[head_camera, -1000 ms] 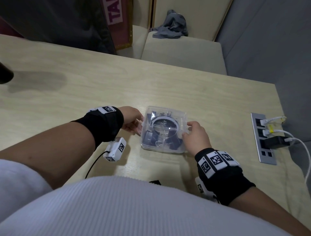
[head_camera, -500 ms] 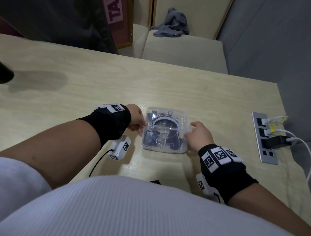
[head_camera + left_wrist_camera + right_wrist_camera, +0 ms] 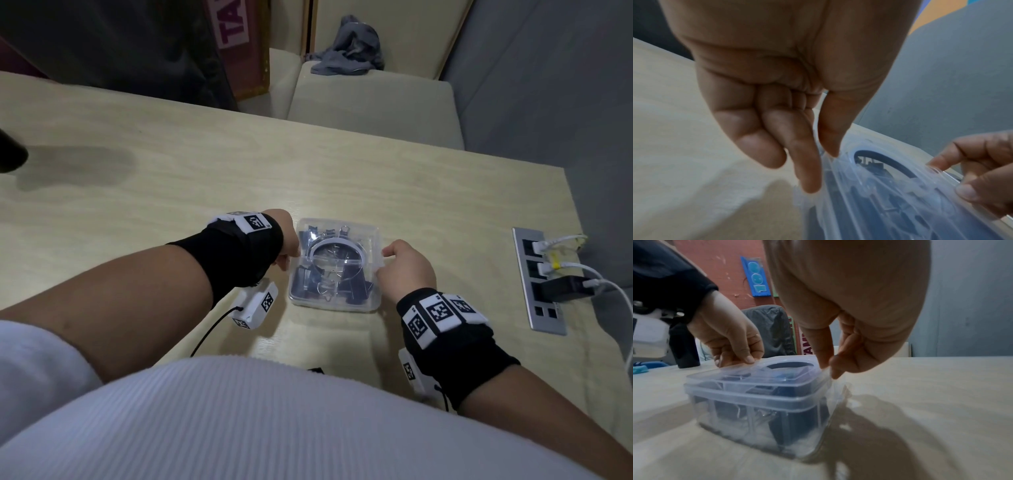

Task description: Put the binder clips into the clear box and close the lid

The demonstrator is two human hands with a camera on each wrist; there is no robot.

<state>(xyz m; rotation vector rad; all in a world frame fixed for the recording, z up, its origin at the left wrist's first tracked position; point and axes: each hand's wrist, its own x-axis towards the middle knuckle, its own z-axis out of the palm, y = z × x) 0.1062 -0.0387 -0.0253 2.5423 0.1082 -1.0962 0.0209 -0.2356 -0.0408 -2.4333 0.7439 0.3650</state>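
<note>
Left hand (image 3: pixel 286 244) and right hand (image 3: pixel 406 270) low over the table, fingers curled, thumbs pinching.

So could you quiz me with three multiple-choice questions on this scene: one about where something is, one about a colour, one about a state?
1. Where are the binder clips?
A. Scattered on the table
B. Inside the clear box
C. In the left hand

2. What colour are the clip bodies?
A. Red
B. Yellow
C. Dark blue-black

3. How is the lid?
A. Sitting on the box
B. Lying beside the box
C. Standing upright

Answers: B, they show through the box walls; C, dark bodies with silver wire handles; A, it covers the box while both the left and the right hand touch its edges.
</note>
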